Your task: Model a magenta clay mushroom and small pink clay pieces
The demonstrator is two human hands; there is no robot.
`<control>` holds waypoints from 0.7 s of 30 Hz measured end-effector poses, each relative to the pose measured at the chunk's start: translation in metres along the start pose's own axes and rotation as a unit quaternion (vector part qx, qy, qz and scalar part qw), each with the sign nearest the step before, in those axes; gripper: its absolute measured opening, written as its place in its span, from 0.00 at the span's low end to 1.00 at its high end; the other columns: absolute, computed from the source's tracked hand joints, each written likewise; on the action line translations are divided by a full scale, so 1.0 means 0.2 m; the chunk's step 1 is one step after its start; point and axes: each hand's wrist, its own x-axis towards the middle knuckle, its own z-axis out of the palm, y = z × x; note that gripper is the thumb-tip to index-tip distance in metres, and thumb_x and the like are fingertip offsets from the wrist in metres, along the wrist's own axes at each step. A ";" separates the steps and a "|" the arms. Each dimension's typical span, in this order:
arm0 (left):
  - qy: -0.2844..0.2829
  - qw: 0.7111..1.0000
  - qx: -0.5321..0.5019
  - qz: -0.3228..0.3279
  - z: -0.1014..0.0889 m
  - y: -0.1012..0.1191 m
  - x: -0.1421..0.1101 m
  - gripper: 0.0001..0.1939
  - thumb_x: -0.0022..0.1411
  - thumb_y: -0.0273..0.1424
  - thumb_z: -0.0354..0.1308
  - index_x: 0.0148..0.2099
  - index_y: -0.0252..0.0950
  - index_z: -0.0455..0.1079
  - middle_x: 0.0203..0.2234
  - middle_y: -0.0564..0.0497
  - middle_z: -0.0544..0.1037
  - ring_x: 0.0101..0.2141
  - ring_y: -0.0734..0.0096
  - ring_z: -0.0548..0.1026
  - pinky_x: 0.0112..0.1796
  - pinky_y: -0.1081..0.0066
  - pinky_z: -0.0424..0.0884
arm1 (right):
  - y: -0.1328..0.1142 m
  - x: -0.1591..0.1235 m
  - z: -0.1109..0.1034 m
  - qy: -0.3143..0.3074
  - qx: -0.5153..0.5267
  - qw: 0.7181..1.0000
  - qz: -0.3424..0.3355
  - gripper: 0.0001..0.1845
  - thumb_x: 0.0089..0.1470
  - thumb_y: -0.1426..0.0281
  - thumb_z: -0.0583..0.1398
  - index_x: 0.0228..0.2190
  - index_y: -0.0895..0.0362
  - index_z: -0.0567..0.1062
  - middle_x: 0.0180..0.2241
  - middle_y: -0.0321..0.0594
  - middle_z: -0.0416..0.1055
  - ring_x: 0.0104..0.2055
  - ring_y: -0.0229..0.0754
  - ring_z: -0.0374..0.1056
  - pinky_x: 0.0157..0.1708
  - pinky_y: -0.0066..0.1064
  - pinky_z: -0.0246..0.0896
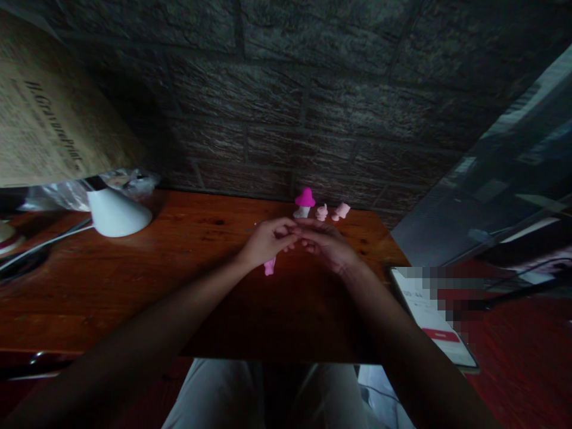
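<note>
Over the wooden table, my left hand [267, 240] and my right hand [328, 244] meet with their fingertips together. Both are closed in a pinch; whatever lies between the fingers is hidden. A soft-looking pink lump [269, 266] shows just below my left hand, apparently on the tabletop. Behind my hands stands a small mushroom figure [305, 198] with a bright pink cap and a pale stem. To its right sit two small pale pink shaped pieces, a rounded one with a curled tip [322, 212] and a blockier one [342, 211].
A lamp with a white cone base [118, 214] and a printed paper-like shade [58, 113] stands left, its cable running along the table [134, 280]. Clear plastic bags [58, 196] lie behind it. A dark brick wall [268, 89] backs the table. A lit tablet or phone [442, 351] is at the right edge.
</note>
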 end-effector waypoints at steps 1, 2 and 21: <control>-0.008 1.000 0.003 0.003 0.00 0.00 0.00 0.09 0.61 0.32 0.60 0.43 0.34 0.71 0.23 0.54 0.78 0.23 0.77 0.76 0.25 0.77 0.72 | 0.00 0.00 0.00 0.001 0.000 1.000 -0.004 0.15 0.43 0.69 0.72 0.36 0.50 0.82 0.34 0.36 0.78 0.29 0.32 0.67 0.28 0.25 0.63; -0.013 1.000 0.006 0.006 0.00 0.00 0.00 0.10 0.62 0.32 0.60 0.44 0.34 0.72 0.23 0.53 0.78 0.23 0.77 0.76 0.25 0.77 0.72 | 0.00 0.00 0.00 0.001 0.003 1.000 -0.007 0.15 0.43 0.69 0.72 0.36 0.50 0.82 0.35 0.36 0.78 0.29 0.32 0.67 0.28 0.25 0.63; 0.019 0.998 0.062 -0.005 0.00 0.04 -0.01 0.09 0.62 0.34 0.60 0.42 0.34 0.75 0.15 0.58 0.72 0.15 0.80 0.69 0.19 0.81 0.63 | 0.01 0.01 -0.01 -0.016 0.028 0.999 -0.007 0.17 0.41 0.69 0.72 0.37 0.51 0.82 0.36 0.36 0.78 0.28 0.31 0.66 0.25 0.23 0.61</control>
